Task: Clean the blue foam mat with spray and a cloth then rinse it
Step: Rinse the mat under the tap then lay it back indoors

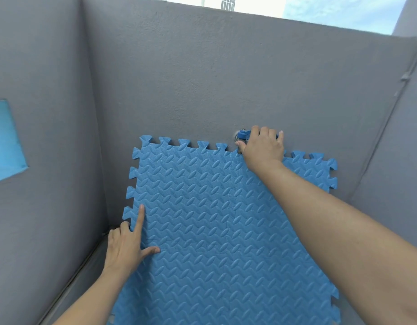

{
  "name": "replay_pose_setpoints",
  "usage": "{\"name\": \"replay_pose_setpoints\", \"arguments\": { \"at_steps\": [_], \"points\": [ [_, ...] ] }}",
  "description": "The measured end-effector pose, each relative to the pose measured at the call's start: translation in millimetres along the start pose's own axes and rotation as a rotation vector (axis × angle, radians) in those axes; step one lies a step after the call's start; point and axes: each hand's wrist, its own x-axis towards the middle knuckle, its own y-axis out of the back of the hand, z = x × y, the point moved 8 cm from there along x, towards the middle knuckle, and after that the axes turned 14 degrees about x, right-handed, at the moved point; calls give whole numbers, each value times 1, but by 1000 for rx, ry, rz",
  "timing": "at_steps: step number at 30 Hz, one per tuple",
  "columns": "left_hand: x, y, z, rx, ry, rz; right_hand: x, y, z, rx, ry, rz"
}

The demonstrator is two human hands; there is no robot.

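Note:
The blue foam mat, with a woven leaf pattern and jigsaw edges, leans upright against the grey wall. My left hand holds its left edge, with the index finger and thumb lying on the front and the other fingers curled behind the edge. My right hand reaches over the mat's top edge and grips the blue handle of a wall tap. The tap's spout is mostly hidden behind the hand. No spray bottle or cloth is in view.
Grey rendered walls enclose the corner on three sides. A blue-lit opening is set in the left wall. A pipe runs down the right corner. A strip of grey floor shows at the lower left.

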Motion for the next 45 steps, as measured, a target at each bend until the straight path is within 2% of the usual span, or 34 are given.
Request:
{"name": "replay_pose_setpoints", "arguments": {
  "at_steps": [7, 11, 14, 16, 19, 21, 25, 28, 32, 34, 35, 37, 39, 40, 42, 45],
  "points": [
    [-1, -5, 0, 6, 8, -74, -3, 0, -1, -2, -15, 15],
    [-4, -8, 3, -48, 12, -127, -25, -1, 9, 238, 77, 53],
    [-8, -4, 14, -107, -24, -120, -80, -16, 44, 399, 78, 126],
    [-11, -4, 32, -155, -62, -163, -125, -44, 91, 384, -20, 72],
    [-18, -3, 77, -266, -123, -222, -179, -83, 186, 297, -282, -61],
    [-23, -4, 95, -327, -113, -240, -198, -90, 236, 296, -458, -62],
    [-24, -9, 91, -341, -115, -221, -203, -102, 268, 335, -632, -14],
    [-25, -5, 85, -286, -153, -216, -186, -128, 232, 409, -635, -4],
    [-28, -8, 66, -237, -140, -232, -162, -160, 109, 392, -439, -16],
    [-32, -14, 45, -239, -125, -267, -153, -168, 31, 364, -208, -34],
    [-34, -19, 33, -242, -114, -292, -152, -172, -12, 349, -28, -61],
    [-40, -28, 8, -230, -93, -322, -165, -184, -98, 297, 397, -157],
    [-43, -33, -19, -181, -73, -321, -180, -195, -146, 209, 636, -278],
    [-44, -35, -34, -161, -55, -319, -177, -196, -150, 190, 650, -292],
    [-49, -36, -59, -136, -27, -307, -158, -192, -128, 197, 543, -251],
    [-55, -35, -76, -109, -8, -309, -129, -189, -30, 197, 247, -223]
  ]
}}
